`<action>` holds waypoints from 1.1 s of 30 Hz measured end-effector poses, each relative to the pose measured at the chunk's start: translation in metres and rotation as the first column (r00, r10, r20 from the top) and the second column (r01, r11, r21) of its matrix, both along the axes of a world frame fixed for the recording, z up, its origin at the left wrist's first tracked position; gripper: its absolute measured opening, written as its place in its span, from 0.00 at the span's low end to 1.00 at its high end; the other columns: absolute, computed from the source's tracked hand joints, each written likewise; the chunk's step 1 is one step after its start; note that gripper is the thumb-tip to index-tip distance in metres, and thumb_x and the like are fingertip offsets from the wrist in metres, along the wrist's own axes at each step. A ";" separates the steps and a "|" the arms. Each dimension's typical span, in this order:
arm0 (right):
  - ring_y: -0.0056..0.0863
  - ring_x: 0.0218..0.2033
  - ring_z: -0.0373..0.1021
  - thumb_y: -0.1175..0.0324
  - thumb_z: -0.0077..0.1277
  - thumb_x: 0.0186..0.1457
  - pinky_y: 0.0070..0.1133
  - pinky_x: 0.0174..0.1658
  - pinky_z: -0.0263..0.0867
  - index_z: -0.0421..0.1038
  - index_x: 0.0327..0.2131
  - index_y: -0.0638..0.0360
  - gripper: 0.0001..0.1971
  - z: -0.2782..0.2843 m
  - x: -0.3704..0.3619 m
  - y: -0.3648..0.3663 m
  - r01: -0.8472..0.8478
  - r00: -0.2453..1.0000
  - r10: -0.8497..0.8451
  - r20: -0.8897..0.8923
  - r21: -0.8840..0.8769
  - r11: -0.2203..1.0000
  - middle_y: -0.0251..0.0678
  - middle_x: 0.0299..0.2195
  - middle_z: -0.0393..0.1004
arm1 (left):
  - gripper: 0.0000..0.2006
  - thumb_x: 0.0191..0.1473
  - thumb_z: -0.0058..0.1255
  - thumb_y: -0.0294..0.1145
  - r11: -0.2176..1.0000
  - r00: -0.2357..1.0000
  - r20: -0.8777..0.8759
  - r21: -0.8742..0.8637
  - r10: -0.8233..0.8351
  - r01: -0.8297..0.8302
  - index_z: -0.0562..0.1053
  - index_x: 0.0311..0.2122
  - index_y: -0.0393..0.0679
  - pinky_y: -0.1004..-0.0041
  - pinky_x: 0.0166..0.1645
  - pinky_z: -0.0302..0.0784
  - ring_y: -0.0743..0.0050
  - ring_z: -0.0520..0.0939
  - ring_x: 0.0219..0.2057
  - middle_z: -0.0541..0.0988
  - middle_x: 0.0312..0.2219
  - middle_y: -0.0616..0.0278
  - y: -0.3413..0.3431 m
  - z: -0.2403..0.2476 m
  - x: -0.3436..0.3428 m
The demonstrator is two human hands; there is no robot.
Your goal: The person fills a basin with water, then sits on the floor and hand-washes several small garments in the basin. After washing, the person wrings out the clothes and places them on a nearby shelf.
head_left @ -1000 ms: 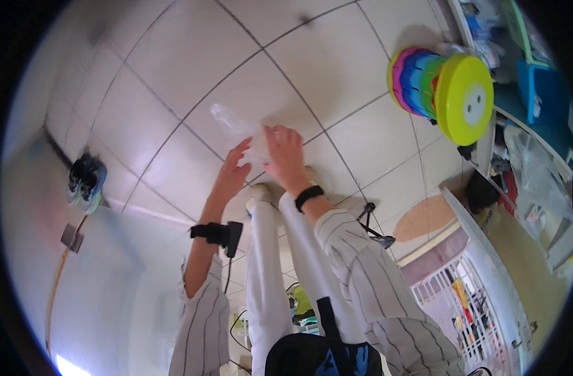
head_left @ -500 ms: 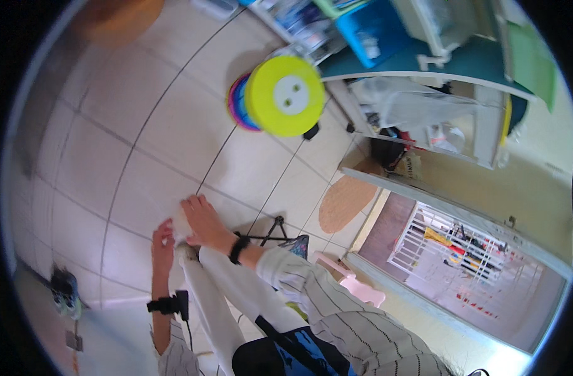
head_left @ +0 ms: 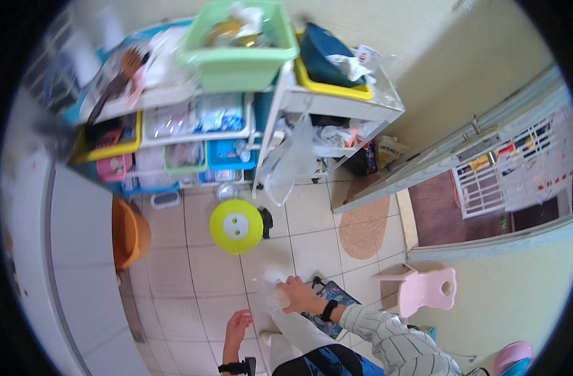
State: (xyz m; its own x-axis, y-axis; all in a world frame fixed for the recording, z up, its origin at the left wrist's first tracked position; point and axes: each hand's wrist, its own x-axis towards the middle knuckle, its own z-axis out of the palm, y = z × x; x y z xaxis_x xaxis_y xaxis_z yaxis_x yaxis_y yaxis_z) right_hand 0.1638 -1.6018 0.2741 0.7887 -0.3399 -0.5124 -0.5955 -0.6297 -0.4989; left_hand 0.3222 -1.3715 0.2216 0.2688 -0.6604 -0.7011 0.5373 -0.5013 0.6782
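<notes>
My right hand (head_left: 296, 296), with a black band at the wrist, is closed on a thin, see-through plastic bag (head_left: 268, 293) above the tiled floor. The bag is crumpled and blurred; whether anything is inside cannot be made out. To its lower left, my left hand (head_left: 239, 324) is apart from the bag, fingers loosely bent and nothing visible in them. Farther ahead stands a round stool (head_left: 227, 237) with a yellow-green top. Beneath my right forearm is a folding stool (head_left: 334, 304) with a dark patterned seat.
A shelf cart (head_left: 230, 141) at the back carries bins and a green basin (head_left: 239, 69). An orange bucket (head_left: 130, 233) stands by the white cabinet (head_left: 86, 263) at left. A pink chair (head_left: 424, 291) and an open door (head_left: 449, 150) are at right, near an oval mat (head_left: 365, 229).
My view has swung up and toward the shelves, showing the cart and basin. My hands have parted; the right one keeps the bag, while the left is now separate from it.
</notes>
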 end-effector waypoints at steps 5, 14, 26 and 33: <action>0.49 0.44 0.61 0.55 0.67 0.28 0.37 0.46 0.63 0.61 0.48 0.59 0.41 0.015 -0.034 -0.093 0.437 0.899 -0.434 0.054 -0.150 0.887 0.52 0.41 0.63 | 0.11 0.56 0.43 0.28 0.976 0.977 0.207 0.217 -0.051 0.005 0.71 0.44 0.43 0.80 0.36 0.69 0.78 0.77 0.32 0.77 0.32 0.63 -0.043 0.030 0.048; 0.46 0.43 0.65 0.54 0.67 0.29 0.32 0.46 0.64 0.64 0.44 0.67 0.39 0.055 -0.063 -0.253 0.957 0.225 -0.847 0.482 0.052 0.284 0.51 0.39 0.69 | 0.13 0.55 0.43 0.29 0.940 0.920 0.260 0.255 -0.293 0.227 0.71 0.46 0.44 0.79 0.39 0.69 0.75 0.78 0.35 0.77 0.33 0.63 -0.145 0.093 0.119; 0.45 0.42 0.66 0.51 0.66 0.30 0.30 0.46 0.64 0.65 0.44 0.71 0.40 0.006 0.070 -0.413 0.971 0.016 -0.743 0.669 0.168 0.172 0.53 0.39 0.69 | 0.15 0.56 0.40 0.26 0.872 0.849 0.224 0.234 -0.478 0.430 0.69 0.48 0.41 0.78 0.41 0.69 0.74 0.77 0.36 0.77 0.35 0.60 -0.216 0.078 0.162; 0.48 0.49 0.60 0.58 0.67 0.29 0.34 0.54 0.56 0.64 0.47 0.62 0.38 -0.032 0.142 -0.487 0.861 0.233 -0.482 0.845 0.051 0.506 0.50 0.44 0.66 | 0.14 0.55 0.40 0.26 0.882 0.890 0.208 0.343 -0.407 0.323 0.69 0.47 0.41 0.77 0.41 0.68 0.73 0.78 0.36 0.77 0.34 0.60 -0.189 0.068 0.159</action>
State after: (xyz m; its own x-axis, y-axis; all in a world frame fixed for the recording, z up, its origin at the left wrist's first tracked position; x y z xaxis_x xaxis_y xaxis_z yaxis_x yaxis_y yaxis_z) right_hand 0.3062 -2.0889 0.2417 0.1230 -0.9184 0.3759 -0.4549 -0.3888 -0.8011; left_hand 0.4812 -1.5604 0.2892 0.2517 -0.5254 -0.8128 0.0970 -0.8219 0.5613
